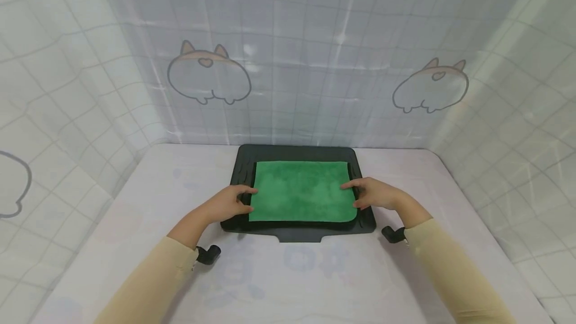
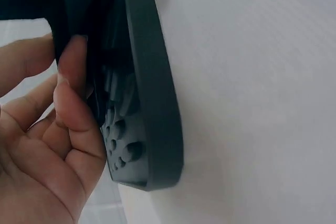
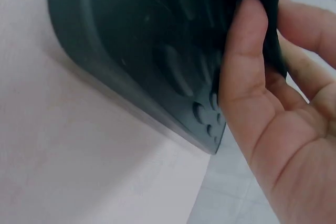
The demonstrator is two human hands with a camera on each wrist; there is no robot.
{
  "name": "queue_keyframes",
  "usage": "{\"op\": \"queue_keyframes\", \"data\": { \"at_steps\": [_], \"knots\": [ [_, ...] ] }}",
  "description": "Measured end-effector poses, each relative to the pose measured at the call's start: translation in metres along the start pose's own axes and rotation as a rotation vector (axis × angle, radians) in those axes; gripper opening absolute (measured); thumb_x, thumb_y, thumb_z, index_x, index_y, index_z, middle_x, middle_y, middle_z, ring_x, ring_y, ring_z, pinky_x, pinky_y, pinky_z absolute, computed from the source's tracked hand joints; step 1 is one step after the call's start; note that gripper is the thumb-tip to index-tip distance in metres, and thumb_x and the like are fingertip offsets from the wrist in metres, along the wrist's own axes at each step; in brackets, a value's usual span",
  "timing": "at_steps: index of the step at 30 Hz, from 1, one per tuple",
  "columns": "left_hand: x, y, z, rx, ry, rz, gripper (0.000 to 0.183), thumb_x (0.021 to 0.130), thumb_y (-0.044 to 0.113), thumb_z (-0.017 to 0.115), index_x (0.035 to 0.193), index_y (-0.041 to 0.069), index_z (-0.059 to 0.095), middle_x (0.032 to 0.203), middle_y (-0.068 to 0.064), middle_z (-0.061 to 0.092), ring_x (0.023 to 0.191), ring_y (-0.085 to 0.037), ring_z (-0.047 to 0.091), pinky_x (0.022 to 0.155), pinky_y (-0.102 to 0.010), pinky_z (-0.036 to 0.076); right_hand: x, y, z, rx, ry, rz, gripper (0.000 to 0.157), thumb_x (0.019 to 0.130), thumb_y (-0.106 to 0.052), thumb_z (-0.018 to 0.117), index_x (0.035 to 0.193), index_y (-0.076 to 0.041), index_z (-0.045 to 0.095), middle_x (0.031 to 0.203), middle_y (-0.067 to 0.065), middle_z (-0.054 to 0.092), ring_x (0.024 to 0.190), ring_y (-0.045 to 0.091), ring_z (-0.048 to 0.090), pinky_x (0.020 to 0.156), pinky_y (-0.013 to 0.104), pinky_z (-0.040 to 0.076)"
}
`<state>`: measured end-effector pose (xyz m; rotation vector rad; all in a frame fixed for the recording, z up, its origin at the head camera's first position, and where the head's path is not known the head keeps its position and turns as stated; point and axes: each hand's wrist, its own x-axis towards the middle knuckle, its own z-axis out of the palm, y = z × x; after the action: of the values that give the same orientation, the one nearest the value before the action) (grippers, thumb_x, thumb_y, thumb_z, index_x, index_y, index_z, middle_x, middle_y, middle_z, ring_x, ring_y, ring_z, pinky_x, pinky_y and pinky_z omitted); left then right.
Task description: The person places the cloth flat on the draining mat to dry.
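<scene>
A flat green sheet with a dark underside lies over a black tray in the head view. My left hand pinches the sheet's left edge, thumb near the front and fingertips further back. At the opposite edge, my right hand grips the sheet the same way. Up close in the left wrist view, the thumb presses a dark layer above the tray's thick rim. Raised ovals and dots mark the tray surface in the right wrist view, beside the thumb.
The tray rests on a pale, faintly printed tabletop, its wide tab facing me. White grid-patterned curtains with cartoon animals stand behind and at both sides. Black camera mounts sit at both wrists.
</scene>
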<state>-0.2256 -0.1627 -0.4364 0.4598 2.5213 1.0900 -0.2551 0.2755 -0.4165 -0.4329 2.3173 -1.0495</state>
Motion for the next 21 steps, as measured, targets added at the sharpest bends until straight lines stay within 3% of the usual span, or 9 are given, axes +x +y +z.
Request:
{"op": "queue_keyframes", "data": {
  "at_steps": [2,4,7,9,11,13,18,21],
  "knots": [
    [-0.003,0.0,0.0,-0.01,-0.01,-0.007,0.056,0.093,0.016,0.073,0.145,0.011,0.053,0.095,-0.008,0.067,0.062,-0.015,0.052,0.06,-0.034,0.048,-0.003,-0.001,-0.001,-0.014,-0.01,-0.005,0.062,0.089,-0.001,0.071,0.146,-0.014,0.052,0.126,0.02,0.054,0.087,0.018,0.065,0.081,0.036,0.056],
    [-0.004,0.0,0.002,0.001,-0.021,0.001,0.058,0.092,0.014,0.074,0.146,0.009,0.052,0.102,-0.011,0.068,0.066,-0.012,0.057,0.063,-0.034,0.05,-0.004,0.0,0.0,-0.031,-0.03,-0.018,0.065,0.088,0.0,0.071,0.148,-0.013,0.05,0.104,0.014,0.055,0.073,0.015,0.057,0.072,0.033,0.052],
    [-0.006,0.0,0.007,0.018,-0.031,0.001,0.063,0.089,0.011,0.076,0.146,0.005,0.05,0.122,-0.017,0.063,0.072,-0.011,0.064,0.068,-0.033,0.053,-0.003,0.002,0.002,-0.033,-0.044,-0.031,0.068,0.087,0.002,0.072,0.149,-0.01,0.047,0.098,0.014,0.051,0.067,0.017,0.048,0.067,0.033,0.047],
    [-0.006,0.0,0.009,0.024,-0.033,0.005,0.067,0.088,0.01,0.078,0.147,0.004,0.048,0.137,-0.017,0.054,0.076,-0.011,0.067,0.071,-0.033,0.054,-0.002,0.004,0.001,-0.039,-0.037,-0.038,0.068,0.087,0.0,0.072,0.149,-0.008,0.046,0.115,0.019,0.051,0.072,0.019,0.053,0.069,0.035,0.049],
    [-0.007,0.0,0.009,0.024,-0.028,0.007,0.069,0.087,0.01,0.078,0.148,0.004,0.046,0.138,-0.017,0.052,0.074,-0.012,0.066,0.068,-0.033,0.053,-0.002,0.003,0.0,-0.034,-0.013,-0.028,0.068,0.088,-0.003,0.073,0.15,-0.008,0.044,0.134,0.024,0.044,0.084,0.022,0.061,0.076,0.037,0.053],
    [-0.006,0.0,0.009,0.038,-0.02,0.02,0.069,0.089,0.014,0.077,0.149,0.004,0.044,0.127,-0.015,0.057,0.074,-0.012,0.064,0.066,-0.032,0.052,-0.002,0.003,-0.004,-0.027,0.016,-0.019,0.068,0.091,-0.006,0.072,0.152,-0.008,0.042,0.136,0.027,0.044,0.093,0.025,0.065,0.081,0.039,0.055],
    [0.001,0.002,0.002,0.091,0.024,0.04,0.057,0.098,0.021,0.067,0.149,0.006,0.046,0.119,-0.011,0.063,0.085,-0.016,0.062,0.068,-0.034,0.052,0.003,0.002,-0.011,0.042,0.107,-0.031,0.064,0.1,-0.012,0.063,0.156,-0.006,0.033,0.134,0.028,0.046,0.104,0.032,0.065,0.089,0.045,0.055],
    [0.008,0.003,-0.002,0.094,0.061,0.046,0.052,0.101,0.021,0.063,0.149,0.007,0.047,0.135,-0.015,0.058,0.1,-0.022,0.063,0.076,-0.037,0.054,0.012,0.002,-0.015,0.066,0.165,-0.038,0.062,0.103,-0.015,0.059,0.157,-0.006,0.03,0.135,0.027,0.048,0.108,0.033,0.064,0.091,0.045,0.055]
  ]
}}
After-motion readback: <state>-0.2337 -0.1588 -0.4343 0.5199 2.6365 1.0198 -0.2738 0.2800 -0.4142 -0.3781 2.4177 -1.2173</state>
